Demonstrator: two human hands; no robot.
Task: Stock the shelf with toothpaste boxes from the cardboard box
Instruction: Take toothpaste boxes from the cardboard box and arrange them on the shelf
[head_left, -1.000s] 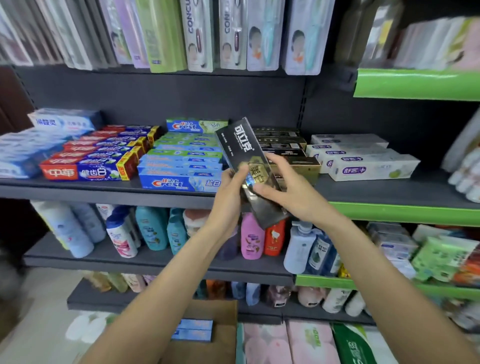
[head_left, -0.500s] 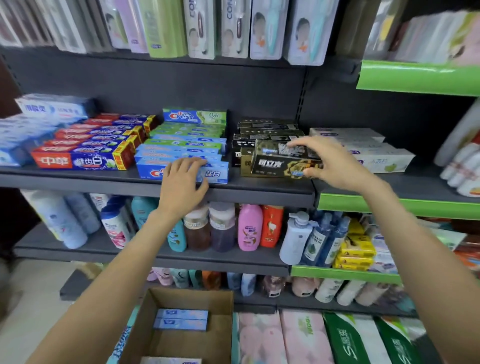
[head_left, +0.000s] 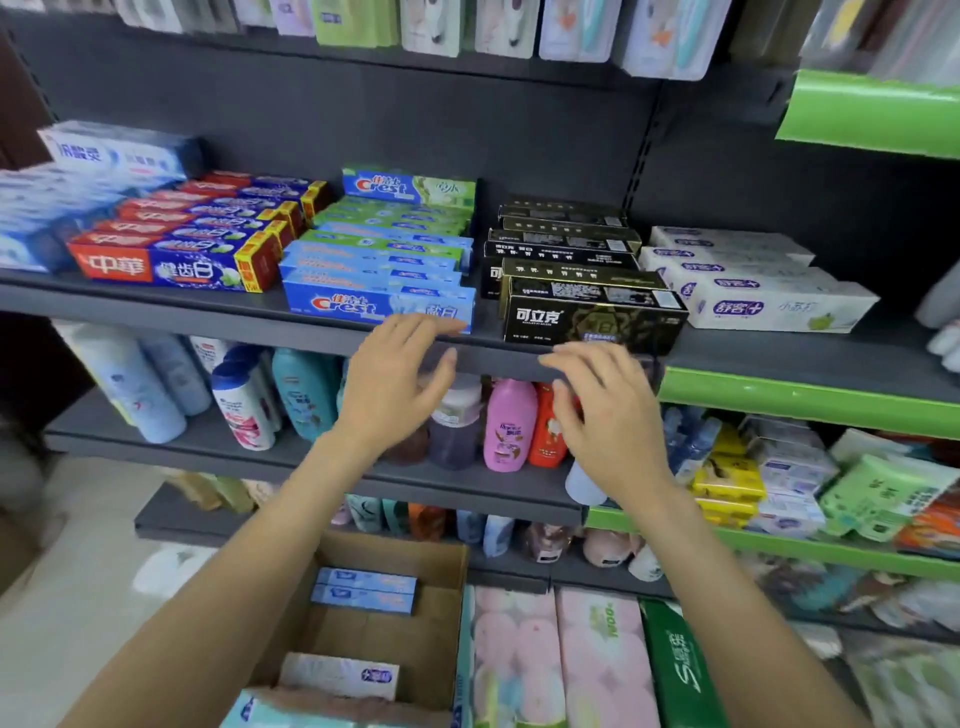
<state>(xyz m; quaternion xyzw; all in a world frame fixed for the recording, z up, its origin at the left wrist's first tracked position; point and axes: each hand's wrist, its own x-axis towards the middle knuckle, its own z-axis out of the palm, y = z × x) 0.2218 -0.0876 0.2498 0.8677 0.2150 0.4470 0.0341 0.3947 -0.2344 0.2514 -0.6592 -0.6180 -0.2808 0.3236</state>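
Note:
A black and gold toothpaste box (head_left: 592, 322) lies at the front of the black stack on the grey shelf (head_left: 234, 322). My right hand (head_left: 608, 410) hovers just below it, fingers spread and empty. My left hand (head_left: 400, 379) is open in front of the shelf edge, below the blue Crest box (head_left: 379, 304). Down on the floor the cardboard box (head_left: 410, 644) holds two blue toothpaste boxes (head_left: 366, 590) and a white one (head_left: 340, 675).
Red and blue toothpaste boxes (head_left: 171, 265) and white ones (head_left: 769, 301) flank the stacks. Shampoo bottles (head_left: 506, 426) fill the shelf below. Toothbrush packs (head_left: 431, 26) hang above. Tissue packs (head_left: 561, 660) stand right of the cardboard box.
My right hand set the black box on the front of its stack and let go. Both hands have pulled back and down from the shelf, now empty.

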